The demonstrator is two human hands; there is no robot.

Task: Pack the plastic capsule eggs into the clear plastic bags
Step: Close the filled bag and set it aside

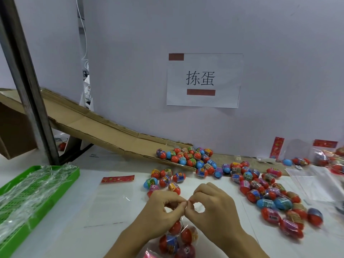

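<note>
Two hands meet at 6 o'clock over the white table (115, 243): the left hand (163, 207) and the right hand (212, 205) each pinch, thumb against forefinger, the gathered mouth of a filled bag (178, 239) that hangs just below them, with the two pinches touching each other. Inside that bag at least four eggs show, mostly red, though the lower edge of the view cuts the bag off and the full count cannot be told. One empty bag (109, 200) with a red header strip lies flat at 9 o'clock of the hands, just beside the left hand. A small cluster of about nine loose eggs (163, 180) sits at 12 o'clock, just past the knuckles. About twenty more are heaped at the foot of the cardboard chute (89, 125) at 1 o'clock, and a larger scatter of eggs (275, 198), too many and too blurred to count exactly, spreads at 3 o'clock. One green tray (72, 175) holding crumpled clear film sits at 9 o'clock. One paper sign (204, 81) is fixed to the wall at 12 o'clock.
</note>
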